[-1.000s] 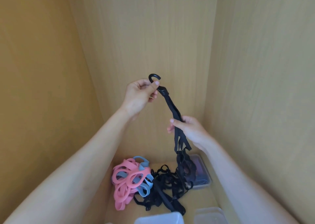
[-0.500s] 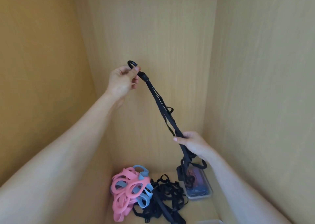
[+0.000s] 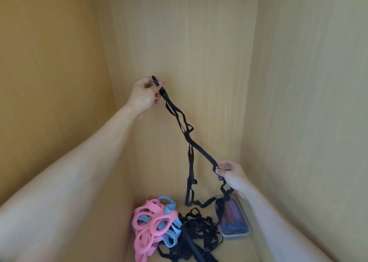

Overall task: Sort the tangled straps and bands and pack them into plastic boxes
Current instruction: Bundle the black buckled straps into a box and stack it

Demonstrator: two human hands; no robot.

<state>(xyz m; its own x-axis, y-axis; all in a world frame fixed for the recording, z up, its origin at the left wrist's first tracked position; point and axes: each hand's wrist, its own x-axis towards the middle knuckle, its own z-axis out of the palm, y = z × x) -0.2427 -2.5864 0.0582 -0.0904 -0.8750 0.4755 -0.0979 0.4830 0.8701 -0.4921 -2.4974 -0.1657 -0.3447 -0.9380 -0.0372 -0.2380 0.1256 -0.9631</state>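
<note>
The black strap (image 3: 187, 136) is up in the air, stretched on a slant between my two hands. At its top end is a black hook (image 3: 155, 80), which my left hand (image 3: 144, 95) pinches between thumb and forefinger, the other fingers curled under it. From there the strap runs down and to the right, twisted and doubled on itself, to my right hand (image 3: 232, 175), which grips it with curled fingers lower down and nearer the right wall. A long loop of the strap hangs off the middle, drops almost to the floor and swings back up to my right hand.

Under the loop lies the black tangle (image 3: 197, 236) of more straps. I cannot tell whether the hanging loop touches it. To the left of the tangle, touching it, is a heap of pink bands (image 3: 151, 228) with blue bands (image 3: 169, 239) mixed through them. To the right, just beside the tangle, stands a clear box (image 3: 247, 233) with dark red and purple things in it.

All this sits on the floor (image 3: 245, 249) of a wooden cupboard, its back wall (image 3: 189, 42) behind my hands.
</note>
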